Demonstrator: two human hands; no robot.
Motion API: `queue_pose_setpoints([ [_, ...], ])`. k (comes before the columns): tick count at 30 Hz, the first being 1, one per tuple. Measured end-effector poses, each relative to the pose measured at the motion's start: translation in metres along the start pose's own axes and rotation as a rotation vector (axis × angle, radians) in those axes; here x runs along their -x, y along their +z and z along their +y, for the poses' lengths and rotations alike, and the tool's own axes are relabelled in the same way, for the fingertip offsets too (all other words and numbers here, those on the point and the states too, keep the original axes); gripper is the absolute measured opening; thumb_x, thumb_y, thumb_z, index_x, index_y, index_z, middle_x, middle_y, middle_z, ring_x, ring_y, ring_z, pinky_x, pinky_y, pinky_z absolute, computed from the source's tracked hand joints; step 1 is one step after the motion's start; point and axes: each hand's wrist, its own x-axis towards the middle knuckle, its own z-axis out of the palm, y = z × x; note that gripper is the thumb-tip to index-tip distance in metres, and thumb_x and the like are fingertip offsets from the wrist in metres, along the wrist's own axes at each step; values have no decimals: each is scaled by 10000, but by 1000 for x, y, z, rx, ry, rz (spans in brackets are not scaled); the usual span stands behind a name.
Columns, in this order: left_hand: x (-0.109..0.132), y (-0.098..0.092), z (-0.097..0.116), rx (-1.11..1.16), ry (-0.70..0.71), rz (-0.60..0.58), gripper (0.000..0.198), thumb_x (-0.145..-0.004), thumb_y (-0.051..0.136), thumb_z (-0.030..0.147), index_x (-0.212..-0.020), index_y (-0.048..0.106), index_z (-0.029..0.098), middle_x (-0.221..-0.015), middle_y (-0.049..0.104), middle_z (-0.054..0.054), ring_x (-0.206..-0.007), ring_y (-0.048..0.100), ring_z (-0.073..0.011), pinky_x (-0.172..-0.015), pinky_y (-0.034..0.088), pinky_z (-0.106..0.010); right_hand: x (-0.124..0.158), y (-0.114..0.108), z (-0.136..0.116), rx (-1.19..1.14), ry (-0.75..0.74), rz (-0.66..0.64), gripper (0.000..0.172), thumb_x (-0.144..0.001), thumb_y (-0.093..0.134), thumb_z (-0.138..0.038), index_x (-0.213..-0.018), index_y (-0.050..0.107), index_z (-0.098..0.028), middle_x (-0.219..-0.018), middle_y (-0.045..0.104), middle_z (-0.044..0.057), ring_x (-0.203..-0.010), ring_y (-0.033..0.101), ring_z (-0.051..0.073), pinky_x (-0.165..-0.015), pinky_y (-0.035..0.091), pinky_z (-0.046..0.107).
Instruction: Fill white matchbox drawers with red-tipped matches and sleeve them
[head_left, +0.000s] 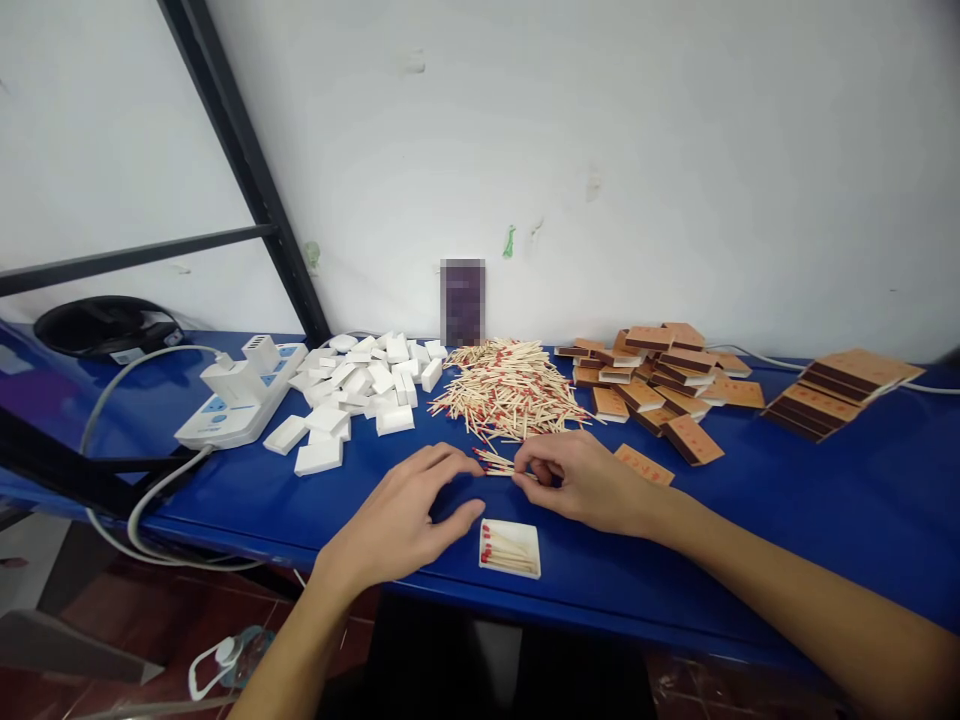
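Observation:
A few matches (496, 469) with red heads lie side by side in front of a large heap of loose matches (517, 390). My right hand (585, 480) is closed, its thumb and fingertips pinching the plain ends of these matches. My left hand (412, 515) is open, thumb and index finger apart, with the index fingertip at the red heads. Just below the hands, near the table's front edge, a white matchbox tray (529, 540) holds several matches, heads to the left.
White matchbox trays (360, 375) are piled at the left, beside a power strip (225, 420) with cables. Orange-brown matchbox sleeves (660, 375) are heaped at the right on the blue table (750, 520). A black metal frame (247, 150) rises at left; a bottle (244, 655) is on the floor.

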Motion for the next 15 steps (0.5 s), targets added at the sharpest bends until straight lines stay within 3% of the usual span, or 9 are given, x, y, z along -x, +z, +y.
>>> queue_pose_setpoints([
  [4,-2,3,-1,-71,1,0,203,-1004,485,259,-1171,598,231,-1163,617,-45,-1093,570,-215,-1019,449,-398,3,0,-4,95,-32,-109,141,-886,565,-233,-771,634,-186,-623,529,-38,-546,444,98,-558,294,239],
  [10,0,3,2,-137,18,-70,334,-1036,417,326,-1314,589,257,-1208,574,-61,-1127,544,-242,-1104,371,-477,4,-3,-2,119,29,-94,159,-904,560,-266,-950,691,-189,-574,530,-43,-520,464,113,-569,312,249],
  [15,1,4,0,-167,-8,-100,392,-1023,429,384,-1377,554,271,-1224,533,-77,-1099,516,-262,-1056,393,-495,2,-2,0,76,8,-138,187,-894,522,-197,-914,708,-192,-564,545,-43,-510,473,103,-561,320,239],
])
